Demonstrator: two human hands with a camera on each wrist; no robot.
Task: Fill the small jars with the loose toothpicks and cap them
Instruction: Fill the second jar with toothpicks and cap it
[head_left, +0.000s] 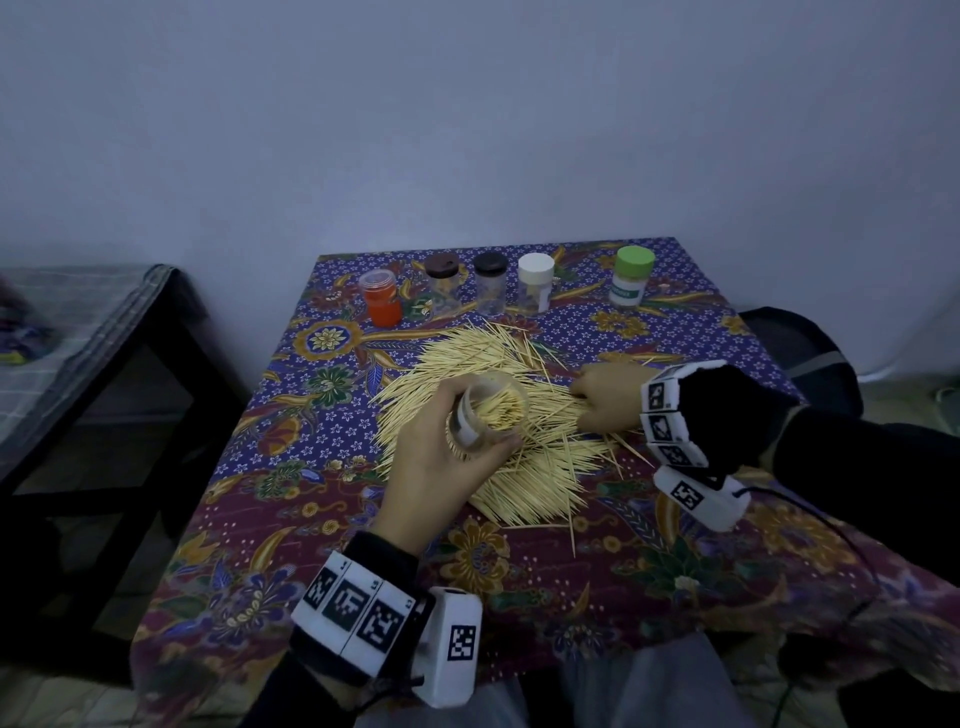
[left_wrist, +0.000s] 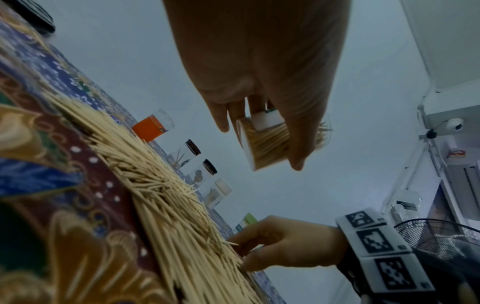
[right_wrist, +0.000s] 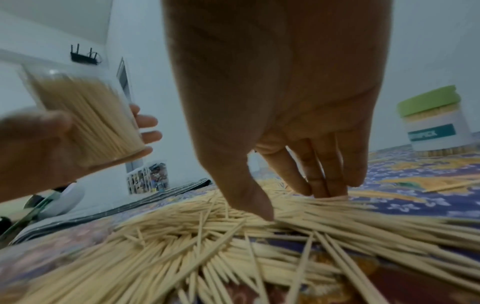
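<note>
My left hand (head_left: 437, 457) grips the open jar (head_left: 488, 414) tilted toward three o'clock, so my right hand's (head_left: 608, 397) fingers (right_wrist: 322, 181), pressed together, can rake toothpicks (head_left: 519, 467) in.

Pale yellow toothpicks (head_left: 498, 415); blue-maroon floral batik tablecloth (head_left: 649, 561); orange jar (head_left: 382, 299); two brown-lidded jars (head_left: 467, 283); white-lidded jar (head_left: 536, 283); green-lidded jar (head_left: 632, 275); black-white marker wristbands (head_left: 358, 608).

Patterned table (head_left: 675, 571) bears toothpicks (head_left: 467, 358) and seemingly five jars (head_left: 535, 283).
</note>
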